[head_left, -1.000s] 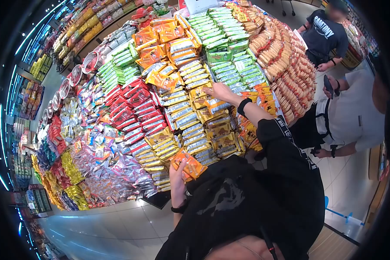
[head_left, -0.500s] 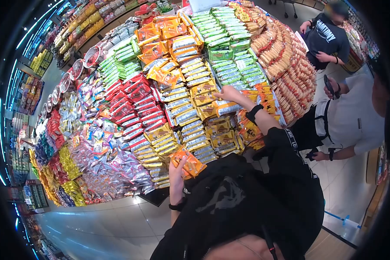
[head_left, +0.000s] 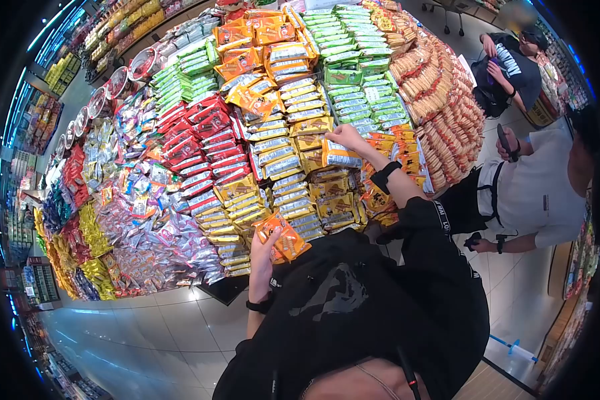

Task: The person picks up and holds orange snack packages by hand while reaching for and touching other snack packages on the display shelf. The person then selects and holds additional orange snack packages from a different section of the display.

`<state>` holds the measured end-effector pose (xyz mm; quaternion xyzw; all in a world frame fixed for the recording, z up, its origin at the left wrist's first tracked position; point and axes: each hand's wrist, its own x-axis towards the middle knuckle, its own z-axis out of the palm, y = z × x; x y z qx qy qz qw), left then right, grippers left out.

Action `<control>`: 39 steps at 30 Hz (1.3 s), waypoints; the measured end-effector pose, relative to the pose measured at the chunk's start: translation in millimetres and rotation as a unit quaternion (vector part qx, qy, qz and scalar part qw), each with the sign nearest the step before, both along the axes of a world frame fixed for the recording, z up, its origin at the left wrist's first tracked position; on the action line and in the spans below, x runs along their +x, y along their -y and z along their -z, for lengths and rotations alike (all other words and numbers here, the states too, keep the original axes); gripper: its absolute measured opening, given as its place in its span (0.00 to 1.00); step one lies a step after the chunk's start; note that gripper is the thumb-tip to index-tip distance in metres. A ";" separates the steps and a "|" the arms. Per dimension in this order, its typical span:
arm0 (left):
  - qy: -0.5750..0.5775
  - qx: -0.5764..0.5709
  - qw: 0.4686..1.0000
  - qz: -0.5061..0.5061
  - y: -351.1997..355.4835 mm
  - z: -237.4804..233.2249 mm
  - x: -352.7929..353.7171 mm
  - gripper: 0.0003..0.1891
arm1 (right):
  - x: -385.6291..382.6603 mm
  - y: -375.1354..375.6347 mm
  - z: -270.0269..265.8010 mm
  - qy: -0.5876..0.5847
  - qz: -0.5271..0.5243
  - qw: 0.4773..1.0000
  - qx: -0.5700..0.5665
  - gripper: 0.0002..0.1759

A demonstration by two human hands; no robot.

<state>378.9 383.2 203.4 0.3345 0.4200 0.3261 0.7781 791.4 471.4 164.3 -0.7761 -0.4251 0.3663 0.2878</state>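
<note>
My left hand [head_left: 263, 257] is closed round the edge of an orange snack packet [head_left: 285, 240], held just in front of my body at the near edge of the display. My right hand [head_left: 348, 138] reaches over the display, its fingers pinching the top of an orange-and-white snack packet [head_left: 341, 155]. Beneath that packet lie stacked yellow snack packets [head_left: 311, 143]. More yellow packets [head_left: 335, 205] fill the near rows between my two hands.
Red packets [head_left: 192, 143], green packets [head_left: 355, 40] and rows of tan snacks [head_left: 433, 100] cover the display. Loose wrapped sweets [head_left: 153, 233] spread at left. A person in a white shirt [head_left: 543, 180] stands close on the right; another in a dark shirt [head_left: 507, 70] is behind.
The packet at my right hand now stands more upright under my fingers. My left hand keeps its orange packet. The person in the dark shirt has brought their hands together.
</note>
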 end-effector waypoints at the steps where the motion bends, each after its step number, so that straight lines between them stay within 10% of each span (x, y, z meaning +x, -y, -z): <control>1: -0.001 0.001 1.000 0.002 -0.7 0.0 0.4 0.20 | -0.7 1.1 -2.2 -0.007 -0.003 1.000 -0.022 0.25; 9: -0.016 0.007 1.000 -0.007 -3.5 -0.6 2.5 0.18 | -2.9 -14.9 27.1 -0.109 0.133 0.984 0.043 0.27; 19: -0.020 -0.002 1.000 -0.017 -0.9 -2.9 1.7 0.18 | -10.4 -36.6 17.6 0.041 0.066 0.997 -0.002 0.17; 28: -0.026 0.008 1.000 -0.016 -1.8 -6.1 -0.9 0.17 | 13.4 -38.0 18.8 0.111 -0.033 0.991 -0.073 0.39; 39: -0.013 0.011 1.000 -0.008 0.4 -11.7 -0.7 0.18 | 1.3 -38.8 10.6 0.180 0.005 0.983 0.025 0.31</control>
